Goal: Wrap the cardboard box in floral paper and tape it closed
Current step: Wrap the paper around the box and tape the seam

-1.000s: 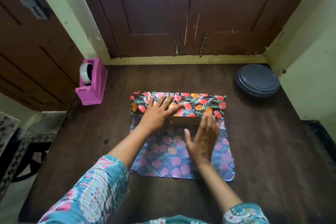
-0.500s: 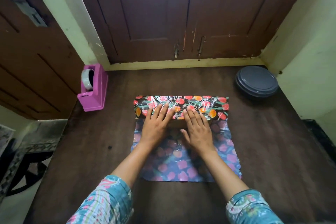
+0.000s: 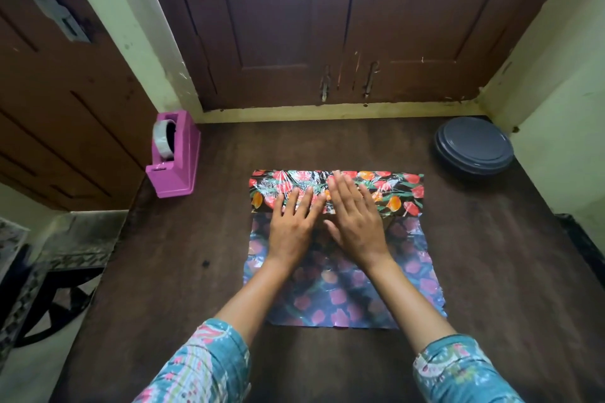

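Right hand [image 3: 355, 222] has slid forward past left hand [image 3: 291, 226]; both press flat, fingers straight, gripping nothing, on floral paper [image 3: 402, 193] folded over the cardboard box hidden under the fingertips. Near flap apparently still unfolded; tape dispenser [image 3: 175, 157] untouched, leftward.

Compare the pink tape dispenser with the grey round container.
The tape dispenser is pink, boxy and upright; the container is dark grey, round and low. The tape dispenser stands left of the floral paper, the container to its right. Both rest on the table, untouched.
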The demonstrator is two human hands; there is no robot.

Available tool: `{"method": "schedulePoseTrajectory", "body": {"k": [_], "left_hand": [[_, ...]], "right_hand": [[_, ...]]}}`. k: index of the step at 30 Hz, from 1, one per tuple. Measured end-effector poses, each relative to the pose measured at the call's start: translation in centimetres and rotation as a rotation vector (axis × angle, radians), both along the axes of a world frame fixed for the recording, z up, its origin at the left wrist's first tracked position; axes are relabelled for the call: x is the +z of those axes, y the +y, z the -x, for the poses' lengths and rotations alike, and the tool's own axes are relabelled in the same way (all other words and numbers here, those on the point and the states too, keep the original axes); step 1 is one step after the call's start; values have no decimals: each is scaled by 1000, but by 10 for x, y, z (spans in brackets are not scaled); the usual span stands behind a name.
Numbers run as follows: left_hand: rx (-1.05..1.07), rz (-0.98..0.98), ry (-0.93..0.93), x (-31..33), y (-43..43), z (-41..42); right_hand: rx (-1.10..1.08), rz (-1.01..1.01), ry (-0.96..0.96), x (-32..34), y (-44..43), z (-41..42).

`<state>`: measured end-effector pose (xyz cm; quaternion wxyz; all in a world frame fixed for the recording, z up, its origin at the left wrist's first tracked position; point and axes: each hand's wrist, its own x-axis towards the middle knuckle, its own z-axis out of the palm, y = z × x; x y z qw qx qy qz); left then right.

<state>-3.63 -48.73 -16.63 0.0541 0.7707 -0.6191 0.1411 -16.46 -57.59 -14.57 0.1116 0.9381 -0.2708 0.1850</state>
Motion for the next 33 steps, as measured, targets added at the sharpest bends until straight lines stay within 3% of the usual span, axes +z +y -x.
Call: {"method": "schedulePoseTrajectory", "body": {"k": [6, 13, 15, 17, 19, 21, 26, 33], "left_hand": [[-19, 39, -13, -3, 1, -3], [-161, 293, 276, 19, 11, -44], [22, 401, 342, 27, 22, -78], [404, 466, 418, 32, 35, -117], [793, 473, 513, 37, 47, -151], [1008, 435, 605, 42, 52, -176], [1195, 436, 959, 35, 40, -205], [1232, 493, 872, 37, 46, -197]], "right_hand": [[-18, -196, 55, -16, -1, 7], [0, -224, -75, -20, -2, 4], [1, -227, -80, -20, -1, 4], [0, -239, -84, -20, -1, 3], [-10, -265, -68, -21, -1, 3], [-17, -274, -54, -22, -1, 2], [-13, -280, -57, -23, -1, 3], [-3, -248, -106, -25, -2, 1]]}}
